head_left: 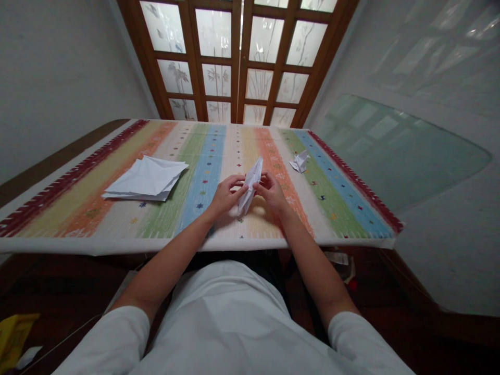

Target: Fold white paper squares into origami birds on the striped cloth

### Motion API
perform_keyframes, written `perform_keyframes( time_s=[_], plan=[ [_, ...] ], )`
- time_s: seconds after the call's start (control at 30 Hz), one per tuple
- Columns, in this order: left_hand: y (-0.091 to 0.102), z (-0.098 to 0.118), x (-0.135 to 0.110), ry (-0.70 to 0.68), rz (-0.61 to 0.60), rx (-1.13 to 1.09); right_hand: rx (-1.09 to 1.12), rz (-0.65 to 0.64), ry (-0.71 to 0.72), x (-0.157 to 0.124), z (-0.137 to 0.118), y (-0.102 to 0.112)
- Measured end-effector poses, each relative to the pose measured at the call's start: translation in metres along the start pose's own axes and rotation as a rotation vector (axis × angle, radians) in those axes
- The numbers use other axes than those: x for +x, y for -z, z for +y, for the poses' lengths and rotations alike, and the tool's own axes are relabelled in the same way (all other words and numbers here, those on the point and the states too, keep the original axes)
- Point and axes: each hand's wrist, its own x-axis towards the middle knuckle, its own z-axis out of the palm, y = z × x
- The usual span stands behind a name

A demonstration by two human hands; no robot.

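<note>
Left hand (pixel 225 195) and right hand (pixel 271 195) pinching folded white paper (pixel 249 186)

A wooden table (pixel 66 156) is carrying a woven rug (pixel 97 225) striped in red, orange, green, blue and cream; the rug is lying flat across the tabletop, its near edge running along the table's front; a loose stack of folded white paper sheets (pixel 145 178) is resting on the left part, over the orange and cream stripes; a small folded paper piece (pixel 299 162) is sitting toward the far right, on the green stripe, well apart from the stack.
</note>
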Motion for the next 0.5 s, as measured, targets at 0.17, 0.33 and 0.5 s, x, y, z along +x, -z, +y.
perform_keyframes(
  time_s=[0.17,0.33,0.5],
  plan=[
    [-0.0026,-0.0018,0.0004,0.001,0.034,-0.097,0.009,0.017,0.006,0.0008,0.0026,0.0023],
    [-0.0026,-0.0017,0.0012,0.029,0.043,-0.119,-0.003,0.018,-0.005,0.0013,0.0036,0.004],
    [-0.0021,-0.001,0.0022,0.053,0.022,-0.144,-0.01,0.03,0.018,0.0043,0.0059,0.0053]
  ],
)
